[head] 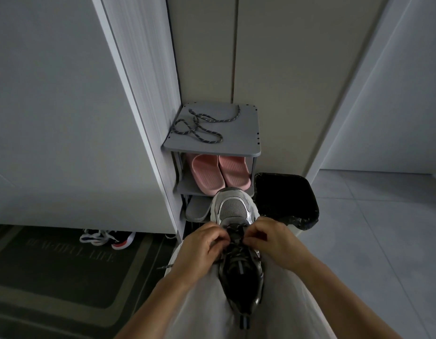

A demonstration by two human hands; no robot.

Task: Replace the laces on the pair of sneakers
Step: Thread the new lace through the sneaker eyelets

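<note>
Sneaker: a grey, white and black sneaker (239, 263) is rested on the lap, over pale trousers (202, 304), with the toe pointed away.
Lace: a dark lace (234, 231) is threaded through the eyelets, and one loose end is hung off to the left.
Left hand: the lace is pinched by the curled fingers of the left hand (202, 243) at the eyelets' left side.
Right hand: the lace is pinched likewise by the right hand (268, 237) on the right side.
Doormat: faint lettering on the doormat (65, 272) can be read as "BEAUTIFUL LIFE".
Bin: a bin (285, 199) lined with a black bag is set beside the rack.
Shoe rack: pink slippers (219, 172) and a grey slipper (197, 211) are kept on the grey shoe rack (239, 149).
Cord lace: a speckled cord lace (202, 124) is laid in loose loops on the top shelf.
</note>
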